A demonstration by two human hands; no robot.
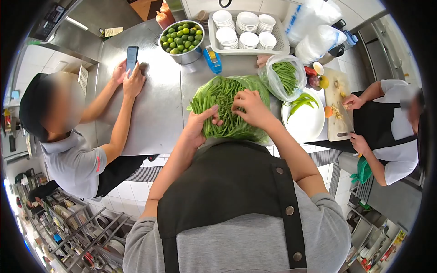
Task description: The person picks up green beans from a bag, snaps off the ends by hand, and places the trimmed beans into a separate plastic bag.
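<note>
A large heap of green beans (223, 98) lies in an open clear plastic bag (260, 86) on the steel table in front of me. My left hand (199, 126) is at the bag's near left side, its fingers curled round some beans and the thumb over them. On the right of the heap, my right hand (253, 108) reaches in from above. Its fingers are bent and closed on beans, though the fingertips are partly hidden. A smaller plastic bag of cut green beans (286, 77) stands just beyond it.
A white plate (306, 120) holds long green peppers (302, 103). Limes fill a metal pot (187, 57); a tape dispenser (212, 60) and a crate of white cups (282, 48) stand behind. One co-worker holds a phone (132, 58); another works at a cutting board (337, 129).
</note>
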